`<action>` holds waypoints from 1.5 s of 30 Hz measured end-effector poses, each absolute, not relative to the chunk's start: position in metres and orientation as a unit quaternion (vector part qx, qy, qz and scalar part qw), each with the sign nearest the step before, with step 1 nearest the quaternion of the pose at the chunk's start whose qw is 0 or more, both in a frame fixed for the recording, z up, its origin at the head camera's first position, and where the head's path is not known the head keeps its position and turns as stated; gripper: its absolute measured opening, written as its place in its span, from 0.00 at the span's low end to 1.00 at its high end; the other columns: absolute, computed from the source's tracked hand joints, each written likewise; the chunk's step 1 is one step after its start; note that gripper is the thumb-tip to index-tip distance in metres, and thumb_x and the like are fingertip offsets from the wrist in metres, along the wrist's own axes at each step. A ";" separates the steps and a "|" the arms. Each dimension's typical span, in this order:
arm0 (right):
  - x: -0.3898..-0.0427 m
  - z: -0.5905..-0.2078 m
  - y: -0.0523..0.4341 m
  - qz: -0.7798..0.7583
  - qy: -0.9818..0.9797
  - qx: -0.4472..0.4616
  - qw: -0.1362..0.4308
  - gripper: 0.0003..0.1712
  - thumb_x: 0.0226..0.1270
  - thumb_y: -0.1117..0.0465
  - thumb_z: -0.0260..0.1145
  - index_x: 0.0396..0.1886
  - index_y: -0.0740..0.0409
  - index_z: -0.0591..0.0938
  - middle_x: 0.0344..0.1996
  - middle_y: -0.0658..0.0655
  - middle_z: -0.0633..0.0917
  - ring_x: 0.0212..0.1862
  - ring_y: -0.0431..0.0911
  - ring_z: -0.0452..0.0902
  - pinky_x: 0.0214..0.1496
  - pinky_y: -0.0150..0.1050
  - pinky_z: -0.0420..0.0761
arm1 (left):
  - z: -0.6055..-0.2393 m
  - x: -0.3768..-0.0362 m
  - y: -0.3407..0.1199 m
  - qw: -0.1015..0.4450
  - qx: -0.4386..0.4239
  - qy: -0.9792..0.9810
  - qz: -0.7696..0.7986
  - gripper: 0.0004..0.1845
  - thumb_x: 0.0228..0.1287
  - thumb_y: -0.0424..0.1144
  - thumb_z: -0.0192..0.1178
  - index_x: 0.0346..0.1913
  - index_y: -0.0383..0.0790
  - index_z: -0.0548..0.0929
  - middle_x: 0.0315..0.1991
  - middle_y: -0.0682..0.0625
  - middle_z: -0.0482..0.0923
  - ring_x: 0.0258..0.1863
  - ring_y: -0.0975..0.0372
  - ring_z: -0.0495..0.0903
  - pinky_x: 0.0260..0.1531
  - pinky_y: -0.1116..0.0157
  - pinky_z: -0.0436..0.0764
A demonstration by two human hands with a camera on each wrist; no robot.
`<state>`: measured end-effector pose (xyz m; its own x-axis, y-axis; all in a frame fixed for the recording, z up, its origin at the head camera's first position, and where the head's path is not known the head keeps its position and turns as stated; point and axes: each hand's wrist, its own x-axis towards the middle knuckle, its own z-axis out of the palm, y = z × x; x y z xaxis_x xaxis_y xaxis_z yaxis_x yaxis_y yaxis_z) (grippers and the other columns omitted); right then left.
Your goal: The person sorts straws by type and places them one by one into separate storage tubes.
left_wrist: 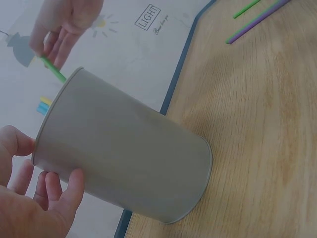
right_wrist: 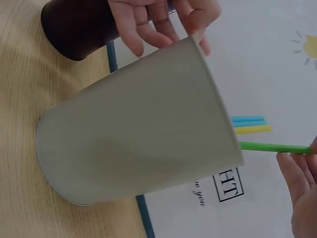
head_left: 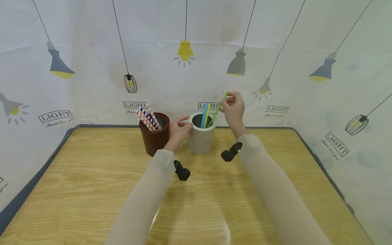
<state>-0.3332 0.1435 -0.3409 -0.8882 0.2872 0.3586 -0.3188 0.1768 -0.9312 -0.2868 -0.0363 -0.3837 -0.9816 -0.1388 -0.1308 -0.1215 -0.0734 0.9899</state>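
In the head view, my right hand (head_left: pixel 234 108) pinches the upper end of a green straw (head_left: pixel 218 110); its lower end stands inside a white cup (head_left: pixel 200 141). Two blue straws (right_wrist: pixel 248 120) and a yellow straw (right_wrist: pixel 253 130) lean in the same cup. My left hand (head_left: pixel 180 131) holds the cup at its left side near the rim, between the two cups. Seen from the left wrist, fingertips (left_wrist: pixel 75 181) of that hand rest against the cup's wall. The straws' lower ends are hidden inside the cup.
A dark red cup (head_left: pixel 154 141) with several patterned paper straws (head_left: pixel 146 117) stands left of the white one. On the wooden table (head_left: pixel 101 190) lie a purple straw (left_wrist: pixel 257 22) and a green one, seen from the left wrist. A lamp-print backdrop (head_left: pixel 159 30) rises behind the table's edge.
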 end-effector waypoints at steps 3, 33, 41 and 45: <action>-0.334 -0.347 0.143 0.640 -0.737 0.009 0.216 0.16 0.59 0.70 0.56 0.49 0.65 0.73 0.31 0.58 0.75 0.30 0.43 0.75 0.34 0.37 0.82 | -0.384 -0.287 -0.036 0.007 0.094 -0.679 -0.728 0.21 0.55 0.31 0.57 0.54 0.41 0.77 0.43 0.42 0.74 0.41 0.55 0.75 0.37 0.56 0.81; -0.341 -0.364 0.135 0.534 -0.838 0.038 0.103 0.17 0.57 0.68 0.62 0.48 0.66 0.78 0.38 0.62 0.80 0.41 0.50 0.77 0.44 0.38 0.78 | -0.386 -0.287 -0.034 0.020 0.092 -0.681 -0.727 0.21 0.54 0.30 0.56 0.53 0.42 0.78 0.41 0.43 0.73 0.39 0.55 0.75 0.36 0.55 0.81; -0.340 -0.362 0.136 0.530 -0.843 0.044 0.076 0.20 0.58 0.66 0.62 0.52 0.65 0.77 0.40 0.62 0.80 0.44 0.51 0.77 0.48 0.39 0.77 | -0.385 -0.287 -0.035 0.019 0.094 -0.680 -0.727 0.21 0.54 0.30 0.57 0.53 0.41 0.77 0.41 0.43 0.73 0.39 0.55 0.75 0.36 0.56 0.81; -0.337 -0.357 0.138 0.531 -0.843 0.045 0.065 0.21 0.59 0.65 0.61 0.53 0.65 0.77 0.43 0.63 0.80 0.46 0.50 0.75 0.49 0.40 0.76 | -0.385 -0.287 -0.035 0.019 0.097 -0.681 -0.725 0.21 0.54 0.31 0.57 0.53 0.42 0.77 0.42 0.43 0.74 0.40 0.55 0.75 0.36 0.56 0.81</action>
<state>-0.3367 0.1380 -0.3574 -0.9875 -0.0076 0.1576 -0.1454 0.4310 -0.8905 -0.2866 -0.0349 -0.3847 -0.9805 -0.1600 -0.1139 -0.1038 -0.0705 0.9921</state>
